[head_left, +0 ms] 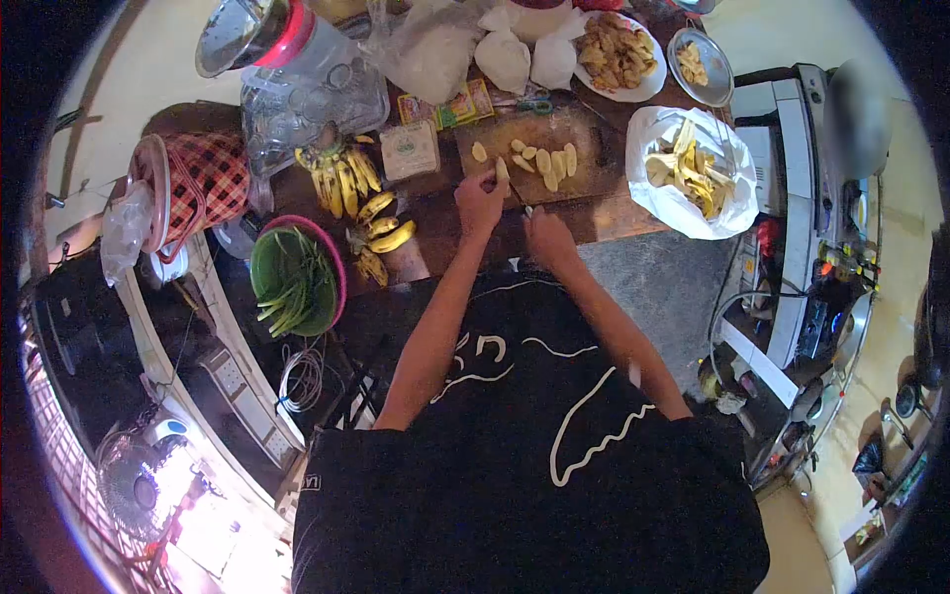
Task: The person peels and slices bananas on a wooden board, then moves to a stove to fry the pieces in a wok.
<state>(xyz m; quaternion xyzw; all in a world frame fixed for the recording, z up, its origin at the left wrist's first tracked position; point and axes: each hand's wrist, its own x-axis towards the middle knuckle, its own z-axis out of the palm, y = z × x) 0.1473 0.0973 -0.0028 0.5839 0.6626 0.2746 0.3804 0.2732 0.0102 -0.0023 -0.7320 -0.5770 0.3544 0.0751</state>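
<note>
My left hand is closed on a peeled banana at the front left of the wooden cutting board. In my right hand is a knife, gripped by its handle, its blade pointing toward the banana. Several pale banana slices lie on the board beyond the knife, and a single slice rests near its left side. Unpeeled yellow bananas are to the left of my left hand, with a few loose bananas closer to me.
A white bag of banana peels stands at right. Behind are a plate of fried food, a metal bowl and filled plastic bags. A green basket of leafy stalks is at left, near a small box.
</note>
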